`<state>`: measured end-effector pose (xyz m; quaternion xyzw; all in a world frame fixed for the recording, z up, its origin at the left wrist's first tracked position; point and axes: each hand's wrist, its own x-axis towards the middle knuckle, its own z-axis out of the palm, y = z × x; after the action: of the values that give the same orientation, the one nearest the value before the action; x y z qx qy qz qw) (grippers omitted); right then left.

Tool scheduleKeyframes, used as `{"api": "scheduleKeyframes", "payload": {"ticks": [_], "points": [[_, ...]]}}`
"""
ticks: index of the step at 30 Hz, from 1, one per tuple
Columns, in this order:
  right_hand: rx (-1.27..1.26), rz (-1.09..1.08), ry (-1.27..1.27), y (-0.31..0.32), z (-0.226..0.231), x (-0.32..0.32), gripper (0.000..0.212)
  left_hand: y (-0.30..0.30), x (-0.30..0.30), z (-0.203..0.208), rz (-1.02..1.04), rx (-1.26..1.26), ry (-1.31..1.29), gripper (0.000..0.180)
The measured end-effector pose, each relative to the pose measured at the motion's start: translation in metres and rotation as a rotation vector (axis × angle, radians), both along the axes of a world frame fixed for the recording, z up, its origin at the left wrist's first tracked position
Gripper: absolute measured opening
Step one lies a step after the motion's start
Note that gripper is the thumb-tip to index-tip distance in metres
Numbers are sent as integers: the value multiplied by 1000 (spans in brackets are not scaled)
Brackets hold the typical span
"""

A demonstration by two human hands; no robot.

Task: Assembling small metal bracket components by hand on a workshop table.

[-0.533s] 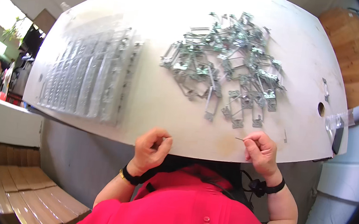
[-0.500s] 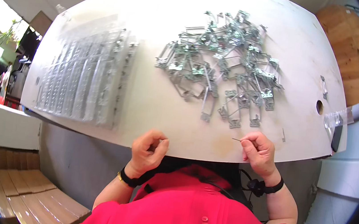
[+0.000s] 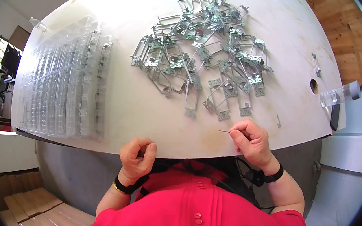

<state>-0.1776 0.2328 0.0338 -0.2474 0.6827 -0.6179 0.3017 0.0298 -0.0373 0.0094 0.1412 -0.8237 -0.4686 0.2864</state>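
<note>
In my right hand point(image 3: 252, 142), thumb and fingertips pinch a thin metal pin point(image 3: 224, 131) that sticks out to the left, just above the front edge of the table. My left hand point(image 3: 137, 156) is closed at the table's front edge, fingers curled and thumb pressed against them; what is inside, if anything, is hidden. Beyond both hands lies a tangled heap of metal brackets point(image 3: 223, 114) with flat plates and thin rods. One small metal piece point(image 3: 279, 121) lies alone to the right of my right hand.
Stacked clear plastic trays point(image 3: 63, 98) with metal parts along their edge cover the table's left side. At the right are a clear plastic bottle point(image 3: 340, 95), a dark flat object point(image 3: 334, 117), a hole point(image 3: 314, 86) in the white tabletop point(image 3: 284, 44), and another bracket point(image 3: 316, 65). Cardboard boxes point(image 3: 34, 203) stand lower left.
The whole view has shifted, so the table and things on it appear farther left. My right hand still pinches the pin; my left hand stays closed.
</note>
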Motion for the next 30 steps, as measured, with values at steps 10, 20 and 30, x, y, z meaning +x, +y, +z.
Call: {"api": "scheduleKeyframes", "payload": {"ticks": [10, 20, 30], "points": [[10, -38, 8, -1, -5, 3, 10, 21, -36, 98, -330, -297, 182, 24], [-68, -61, 8, -2, -3, 4, 12, 65, -22, 195, -484, -368, 231, 32], [-95, -99, -1, 12, -14, -3, 10, -4, 127, 170, -557, -355, 170, 28]]}}
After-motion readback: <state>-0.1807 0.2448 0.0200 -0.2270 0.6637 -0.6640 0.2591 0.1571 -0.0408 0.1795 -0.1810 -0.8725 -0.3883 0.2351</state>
